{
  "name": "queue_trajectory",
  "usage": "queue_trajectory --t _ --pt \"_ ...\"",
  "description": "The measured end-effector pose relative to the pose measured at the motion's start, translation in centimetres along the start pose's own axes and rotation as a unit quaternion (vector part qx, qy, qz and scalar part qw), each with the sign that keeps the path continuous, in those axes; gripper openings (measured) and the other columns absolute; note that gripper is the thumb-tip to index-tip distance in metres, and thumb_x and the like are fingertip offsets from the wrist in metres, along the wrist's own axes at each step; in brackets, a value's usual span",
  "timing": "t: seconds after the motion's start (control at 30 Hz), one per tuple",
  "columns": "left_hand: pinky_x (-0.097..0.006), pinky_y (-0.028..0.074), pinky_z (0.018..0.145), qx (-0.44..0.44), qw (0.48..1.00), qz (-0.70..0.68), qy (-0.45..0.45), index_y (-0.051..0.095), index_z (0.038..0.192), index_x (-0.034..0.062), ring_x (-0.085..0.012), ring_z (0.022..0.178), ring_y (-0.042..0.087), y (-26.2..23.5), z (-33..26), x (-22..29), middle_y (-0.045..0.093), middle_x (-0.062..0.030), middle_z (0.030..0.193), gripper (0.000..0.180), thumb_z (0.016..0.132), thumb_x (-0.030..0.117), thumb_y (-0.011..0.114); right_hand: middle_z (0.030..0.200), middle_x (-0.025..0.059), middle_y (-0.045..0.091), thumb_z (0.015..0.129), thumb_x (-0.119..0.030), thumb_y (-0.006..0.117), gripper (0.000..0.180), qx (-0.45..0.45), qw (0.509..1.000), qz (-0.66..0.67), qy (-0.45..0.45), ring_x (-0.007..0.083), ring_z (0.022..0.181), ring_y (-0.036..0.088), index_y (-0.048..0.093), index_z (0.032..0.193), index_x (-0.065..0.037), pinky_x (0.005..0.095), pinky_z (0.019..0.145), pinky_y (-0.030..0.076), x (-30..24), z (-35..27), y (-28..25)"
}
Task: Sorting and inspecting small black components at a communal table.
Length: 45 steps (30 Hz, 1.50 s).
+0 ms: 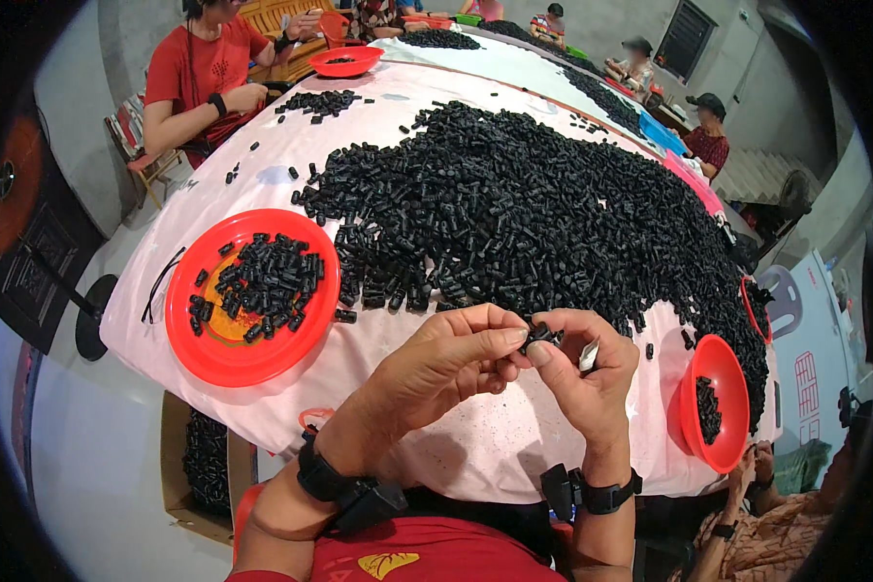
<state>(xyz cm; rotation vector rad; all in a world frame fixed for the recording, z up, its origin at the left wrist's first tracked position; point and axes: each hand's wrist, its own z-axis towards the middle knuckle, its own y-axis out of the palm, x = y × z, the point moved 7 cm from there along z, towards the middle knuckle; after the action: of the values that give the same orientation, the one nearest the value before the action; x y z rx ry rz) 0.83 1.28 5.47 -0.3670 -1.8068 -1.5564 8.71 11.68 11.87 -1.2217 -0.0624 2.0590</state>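
Observation:
In front of me, my left hand point(446, 364) and my right hand point(587, 378) meet fingertip to fingertip. Small black cylindrical parts point(541, 337) are pinched between thumbs and fingers of both; how many, I cannot tell. A small white piece point(589, 356) shows by the right index finger; its kind is unclear. Just beyond the hands spreads a large heap of black cylindrical parts point(514, 213). Left of my left hand, a red plate point(186, 330) holds a smaller pile of them. To the right, a tilted red bowl point(735, 388) contains slender black pieces.
A pale pink cloth point(456, 436) covers the table. Under its left edge stands a cardboard box point(179, 480) of black parts. A person in red point(189, 82) sits far left; another person's hands point(747, 475) work at the lower right. More people and bowls line the far end.

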Motion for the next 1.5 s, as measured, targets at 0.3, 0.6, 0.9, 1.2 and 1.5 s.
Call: queue_trajectory --t 0.3,0.6,0.9,1.2,1.5 --pt "-0.021 0.047 0.069 0.002 1.000 0.000 -0.011 0.060 0.104 0.0074 -0.0062 0.076 0.058 0.1 0.1 -0.1 0.064 -0.0016 0.091 0.020 0.090 0.020 0.064 0.077 0.0061 0.069 0.084 -0.007 0.069 0.017 -0.022 0.996 0.089 0.021 0.0082 0.067 0.064 0.068 0.098 0.001 0.0197 0.057 0.048 0.2 0.2 0.6" --pt "-0.020 0.046 0.068 -0.004 1.000 -0.008 -0.027 0.061 0.103 0.0072 -0.0058 0.075 0.057 0.2 0.2 -0.4 0.064 -0.0009 0.090 0.021 0.088 0.021 0.066 0.080 0.0090 0.069 0.087 -0.007 0.065 0.017 -0.045 0.987 0.136 0.068 0.0124 0.072 0.066 0.067 0.099 0.004 0.0228 0.064 0.051 0.7 0.1 0.7" --pt "-0.020 0.048 0.068 -0.028 0.998 -0.014 -0.054 0.062 0.108 0.0059 -0.0051 0.074 0.059 0.1 0.1 -0.7 0.065 -0.0012 0.091 0.023 0.090 0.021 0.064 0.075 0.0056 0.068 0.086 -0.010 0.066 0.017 -0.024 0.992 0.104 0.063 0.0067 0.067 0.062 0.068 0.098 0.002 0.0198 0.058 0.048 0.1 0.2 0.7" --pt "-0.021 0.049 0.067 -0.036 0.997 -0.054 -0.046 0.061 0.102 0.0079 -0.0043 0.074 0.058 0.3 0.3 -1.0 0.064 0.0010 0.090 0.017 0.091 0.021 0.063 0.060 0.0038 0.061 0.073 -0.034 0.081 0.037 -0.055 0.996 -0.076 0.008 0.0070 0.052 0.057 0.059 0.075 -0.004 0.0221 0.045 0.043 0.0 -0.2 0.2" --pt "-0.020 0.045 0.069 -0.066 0.996 -0.038 -0.041 0.060 0.107 0.0103 -0.0026 0.078 0.057 0.8 0.4 -1.1 0.063 0.0043 0.093 0.020 0.091 0.022 0.063 0.054 0.0052 0.055 0.068 -0.053 0.077 0.052 -0.031 0.988 -0.146 -0.041 0.0139 0.046 0.056 0.055 0.070 -0.006 0.0263 0.043 0.041 0.3 -0.2 0.6"
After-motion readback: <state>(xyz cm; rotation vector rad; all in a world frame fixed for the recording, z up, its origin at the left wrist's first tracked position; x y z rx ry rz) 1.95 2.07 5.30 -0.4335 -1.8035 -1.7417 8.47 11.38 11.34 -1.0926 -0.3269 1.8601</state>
